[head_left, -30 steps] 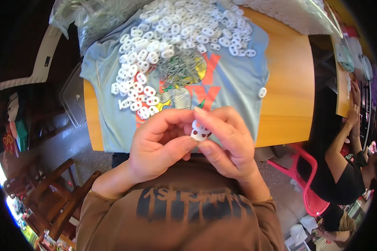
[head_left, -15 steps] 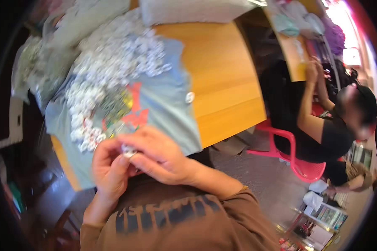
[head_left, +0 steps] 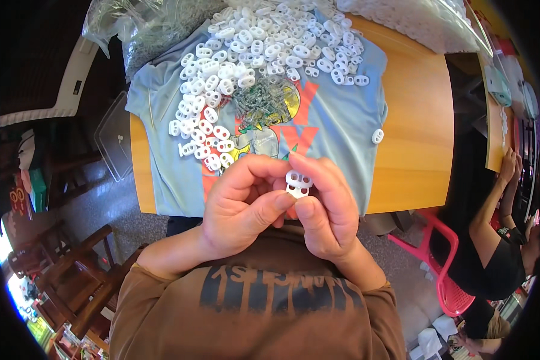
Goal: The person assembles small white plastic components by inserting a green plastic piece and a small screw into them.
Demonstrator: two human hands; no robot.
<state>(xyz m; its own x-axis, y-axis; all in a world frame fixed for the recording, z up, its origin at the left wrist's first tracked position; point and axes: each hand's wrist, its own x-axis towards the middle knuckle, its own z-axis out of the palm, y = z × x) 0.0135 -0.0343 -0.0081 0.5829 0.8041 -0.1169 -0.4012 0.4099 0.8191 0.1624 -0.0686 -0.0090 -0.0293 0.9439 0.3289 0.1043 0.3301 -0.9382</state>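
Here's the white plastic piece (head_left: 297, 184), right in the middle of my view, up between both hands in front of the bench's near edge, two pairs of holes facing me, one above the other. Fingers cover its edges, so I can't make out its full outline.

Just beyond, a blue-grey shirt (head_left: 345, 135) with orange print lies across the bench (head_left: 411, 126). On it, a small heap of grey bits (head_left: 259, 101), too fine for me to sort out, and curving round its left and far sides, a big pile of white pieces (head_left: 207, 75). One loose white piece (head_left: 377, 136) sits apart at the shirt's right edge. Clear bags (head_left: 162, 36) crowd the far left corner, and off to the right there's a pink chair (head_left: 441, 270) and another person's arm (head_left: 489, 207).

Now the hands: the left hand (head_left: 243, 207) is curled nearly closed, its thumb against the piece's lower left. The right hand (head_left: 330, 210) is pinched in from the other side, forefinger along the right edge, thumb underneath. Both are gripping that one piece.
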